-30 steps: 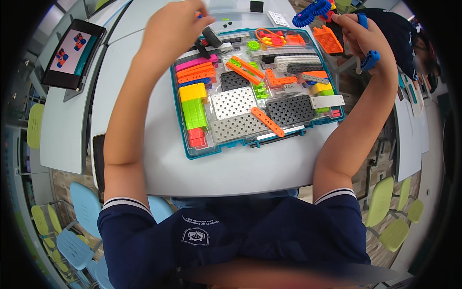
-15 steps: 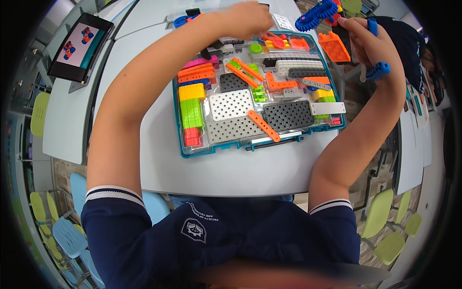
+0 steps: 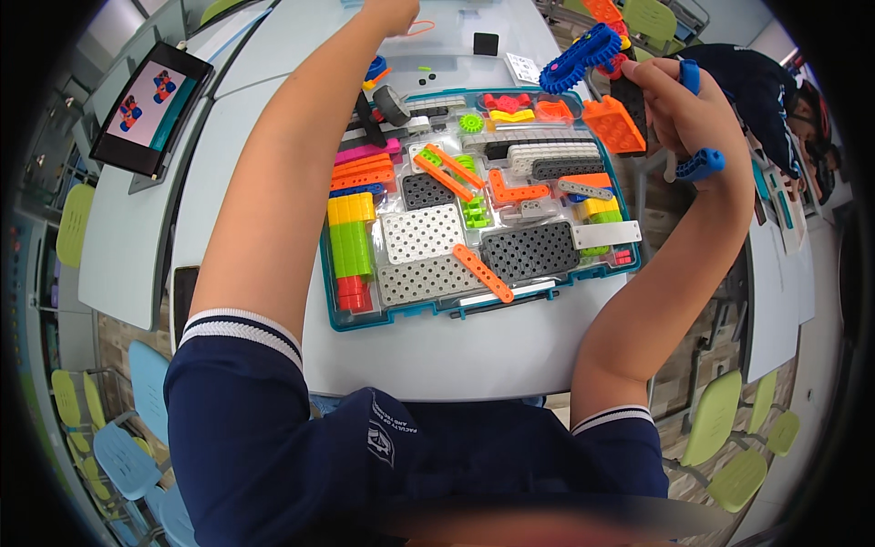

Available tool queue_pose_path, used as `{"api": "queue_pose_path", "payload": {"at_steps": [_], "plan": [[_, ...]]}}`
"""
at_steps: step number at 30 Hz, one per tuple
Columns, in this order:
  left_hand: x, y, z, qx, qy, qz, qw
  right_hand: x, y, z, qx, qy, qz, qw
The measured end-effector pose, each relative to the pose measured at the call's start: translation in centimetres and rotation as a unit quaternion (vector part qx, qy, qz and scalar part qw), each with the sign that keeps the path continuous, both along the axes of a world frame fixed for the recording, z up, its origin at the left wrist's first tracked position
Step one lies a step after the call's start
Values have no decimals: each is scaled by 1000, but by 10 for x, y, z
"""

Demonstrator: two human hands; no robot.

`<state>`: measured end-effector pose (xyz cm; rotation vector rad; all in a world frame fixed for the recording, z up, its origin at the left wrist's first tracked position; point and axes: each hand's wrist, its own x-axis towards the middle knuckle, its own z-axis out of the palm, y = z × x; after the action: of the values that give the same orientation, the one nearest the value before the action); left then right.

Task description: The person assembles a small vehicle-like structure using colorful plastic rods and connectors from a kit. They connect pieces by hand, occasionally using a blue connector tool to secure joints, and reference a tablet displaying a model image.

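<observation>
My left hand (image 3: 394, 15) is at the far side of the table, partly cut off by the top edge. Its fingers are curled, and a thin orange loop (image 3: 422, 27) sticks out from them. At the upper right, my right hand (image 3: 679, 105) grips a toy building-block model with a blue toothed track (image 3: 579, 59) and an orange studded brick (image 3: 614, 125). Two blue pieces hang round that hand's finger and wrist, the lower one a blue toothed band (image 3: 702, 164). Between my arms lies the parts case (image 3: 392, 314), filled with plates, beams and bricks.
Loose on the case sit an orange beam (image 3: 483, 273) and a grey flat bar (image 3: 606, 235). A black wheel (image 3: 392, 106) rests at its far left corner. Beyond are a black square (image 3: 486, 43) and a white card (image 3: 522, 68). A screen (image 3: 150, 108) stands left; another person (image 3: 752, 91) is at right.
My left hand has moved from above the case's far compartments up and left, with the orange loop at its fingers. My right hand has shifted slightly, still holding the model.
</observation>
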<state>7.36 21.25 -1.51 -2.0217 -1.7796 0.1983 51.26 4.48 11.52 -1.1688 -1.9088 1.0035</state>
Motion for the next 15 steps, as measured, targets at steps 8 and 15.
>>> {"api": "queue_pose_path", "payload": {"at_steps": [8, 15], "plan": [[29, -94, 57, 160, -328, -64, 929, -27, -2, -6, 7, -78, 56, 995], [133, -240, 53, 37, -655, -85, 750, -71, -16, -18, 92, -140, 128, 977]]}}
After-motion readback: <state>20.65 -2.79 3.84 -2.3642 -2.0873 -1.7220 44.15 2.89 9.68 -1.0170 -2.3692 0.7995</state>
